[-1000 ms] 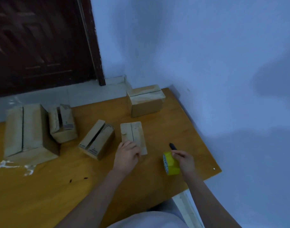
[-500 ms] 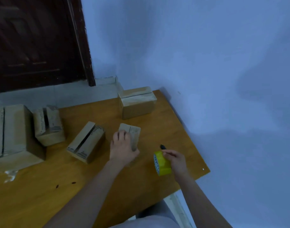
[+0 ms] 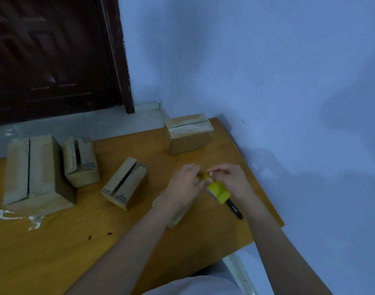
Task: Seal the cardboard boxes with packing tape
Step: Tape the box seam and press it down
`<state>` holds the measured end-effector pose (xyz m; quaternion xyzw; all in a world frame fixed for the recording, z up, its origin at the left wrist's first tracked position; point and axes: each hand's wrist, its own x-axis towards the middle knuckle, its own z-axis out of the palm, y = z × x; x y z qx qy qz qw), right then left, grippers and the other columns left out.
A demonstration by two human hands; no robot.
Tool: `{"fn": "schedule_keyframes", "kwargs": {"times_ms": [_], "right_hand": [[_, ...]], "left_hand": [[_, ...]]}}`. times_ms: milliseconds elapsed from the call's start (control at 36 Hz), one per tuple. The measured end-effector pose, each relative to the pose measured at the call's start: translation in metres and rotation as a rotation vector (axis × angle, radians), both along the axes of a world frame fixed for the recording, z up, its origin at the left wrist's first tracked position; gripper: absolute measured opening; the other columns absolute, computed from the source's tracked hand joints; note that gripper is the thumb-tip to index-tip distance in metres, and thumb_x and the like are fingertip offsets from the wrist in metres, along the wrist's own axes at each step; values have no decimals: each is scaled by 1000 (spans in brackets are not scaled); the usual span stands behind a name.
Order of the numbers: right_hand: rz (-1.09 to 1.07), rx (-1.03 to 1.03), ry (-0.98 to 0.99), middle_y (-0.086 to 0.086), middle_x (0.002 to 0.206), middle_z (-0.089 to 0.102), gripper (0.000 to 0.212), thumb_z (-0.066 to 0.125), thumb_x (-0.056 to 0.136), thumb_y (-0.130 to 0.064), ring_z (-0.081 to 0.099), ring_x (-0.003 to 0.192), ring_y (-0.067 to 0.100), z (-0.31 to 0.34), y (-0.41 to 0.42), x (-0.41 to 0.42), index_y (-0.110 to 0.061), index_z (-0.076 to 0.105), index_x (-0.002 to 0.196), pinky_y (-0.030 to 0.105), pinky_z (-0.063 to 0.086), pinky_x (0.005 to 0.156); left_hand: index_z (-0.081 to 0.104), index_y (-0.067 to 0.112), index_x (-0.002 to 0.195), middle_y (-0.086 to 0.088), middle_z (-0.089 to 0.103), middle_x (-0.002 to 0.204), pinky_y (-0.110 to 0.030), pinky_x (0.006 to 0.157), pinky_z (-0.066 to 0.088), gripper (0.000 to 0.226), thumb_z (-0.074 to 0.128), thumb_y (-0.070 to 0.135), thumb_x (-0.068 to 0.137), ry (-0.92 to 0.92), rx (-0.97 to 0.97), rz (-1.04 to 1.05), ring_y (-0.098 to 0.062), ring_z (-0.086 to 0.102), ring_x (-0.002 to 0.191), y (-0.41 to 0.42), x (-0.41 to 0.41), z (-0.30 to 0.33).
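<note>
A small box [image 3: 178, 213] lies on the counter [image 3: 54, 252] under the left wrist, a pen [image 3: 235, 208] beside it. Above them, both hands hold the tape [image 3: 217, 189]: left hand [image 3: 185, 185] and right hand [image 3: 231, 180] fingers pinch its top. Four boxes [image 3: 126, 183] sit farther back.

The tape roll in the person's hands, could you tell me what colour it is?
Yellow; the tape roll shows best in the head view.
</note>
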<state>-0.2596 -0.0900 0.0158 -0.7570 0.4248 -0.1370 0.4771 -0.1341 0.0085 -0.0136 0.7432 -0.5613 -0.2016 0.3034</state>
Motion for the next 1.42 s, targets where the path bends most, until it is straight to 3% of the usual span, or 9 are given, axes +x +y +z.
{"fn": "schedule_keyframes", "kwargs": {"times_ms": [111,250,500,667,833,1028,1194,1333,1417], "right_hand": [[38,-37,-6,-2,92,70,11,68,84,-16,62,91,9,12,-5,14,-21,75,90,17,44,77],[46,-15,-95,-9,90,62,37,65,88,-20,56,85,1,25,-4,26,-25,61,124,10,41,75],[180,143,-144,4,81,60,20,55,93,-23,58,75,10,35,-5,14,-4,63,91,20,43,69],[139,188,-234,-4,76,66,10,57,91,-19,62,71,7,31,-14,7,-16,66,86,17,48,66],[149,216,-250,-6,72,67,11,57,91,-18,63,69,5,27,-21,6,-13,65,86,15,49,63],[156,238,-155,7,78,64,29,57,92,-28,61,69,13,19,-20,13,0,64,91,24,48,63],[252,-52,462,-1,55,32,54,60,85,-53,34,49,13,1,-31,3,-15,35,56,28,22,49],[279,-194,364,-1,56,42,49,55,88,-52,41,51,10,-9,-27,-10,-10,48,62,29,30,52],[348,-85,276,-5,60,46,34,56,92,-37,44,51,1,-9,-30,-16,-17,52,64,20,32,51]], "left_hand": [[54,7,74,-1,48,74,-33,60,34,24,55,19,95,126,-168,124,-17,45,69,-4,5,0],[65,3,73,-6,57,61,-39,55,42,29,57,22,94,181,-163,280,-19,49,55,-4,18,9],[65,-5,78,-25,68,79,-43,72,59,27,57,15,95,718,-65,498,-29,69,69,-12,44,12],[61,-10,83,-27,66,77,-21,51,52,37,42,15,101,859,16,408,-19,65,55,-18,39,19],[65,-4,84,-14,67,73,-13,44,45,36,49,25,99,824,42,361,-8,65,52,-22,39,17],[67,-2,74,-2,66,70,-21,60,51,27,55,11,95,608,46,415,-14,62,63,-26,40,1],[67,13,69,-7,68,75,-33,67,48,32,54,25,95,473,32,522,-26,62,72,-22,50,-10],[65,14,69,-3,68,75,-37,78,53,32,52,25,97,518,8,557,-24,65,78,-20,45,-20],[64,11,73,-11,65,75,-34,68,46,32,50,27,97,481,12,589,-26,60,72,-15,44,-26]]}}
